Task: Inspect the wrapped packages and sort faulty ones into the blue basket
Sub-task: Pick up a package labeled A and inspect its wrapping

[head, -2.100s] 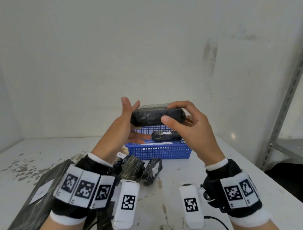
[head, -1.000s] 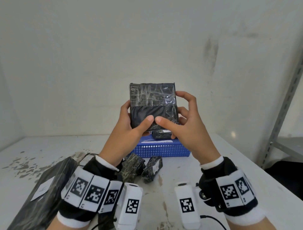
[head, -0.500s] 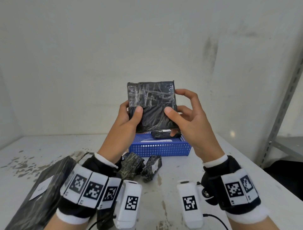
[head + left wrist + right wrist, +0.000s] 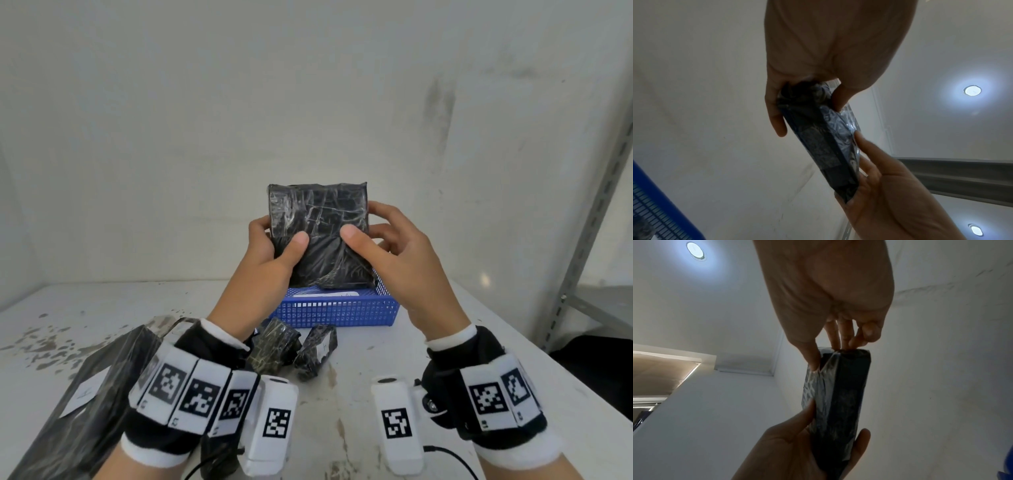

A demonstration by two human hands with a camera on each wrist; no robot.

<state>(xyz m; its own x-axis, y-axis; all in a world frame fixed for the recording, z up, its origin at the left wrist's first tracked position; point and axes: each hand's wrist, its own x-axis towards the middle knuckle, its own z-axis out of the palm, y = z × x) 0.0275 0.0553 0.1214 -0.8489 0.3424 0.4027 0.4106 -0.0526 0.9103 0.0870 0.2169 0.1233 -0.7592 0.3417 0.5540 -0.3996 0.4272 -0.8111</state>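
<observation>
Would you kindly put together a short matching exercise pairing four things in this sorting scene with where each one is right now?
Things:
1. flat black package
2. blue basket
3. two small wrapped packages
4. long black package

Places:
A. on the table just in front of the basket
B. held upright in the grip of the left hand and the right hand
C. at the table's near left, white label up
D. on the table behind the raised hands

Pairs: 1-B, 2-D, 3-A, 4-C
</observation>
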